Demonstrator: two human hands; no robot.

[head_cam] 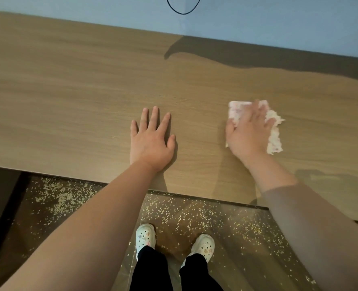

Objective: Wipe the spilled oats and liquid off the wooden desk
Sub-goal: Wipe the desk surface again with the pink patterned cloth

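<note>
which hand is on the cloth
The right hand: it presses down on the pale cloth, while the left hand lies flat with spread fingers directly on the wooden desk.

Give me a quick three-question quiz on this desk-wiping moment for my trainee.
1. True or false: the left hand lies flat on the desk, fingers straight, holding nothing.
2. Where do loose oats plainly show? A: piled on the desk beside the left hand. B: scattered on the floor below the desk's near edge. C: in a bowl.
3. Fill in: the right hand presses a ___ onto the desk.

Key:
1. True.
2. B.
3. cloth.
</note>
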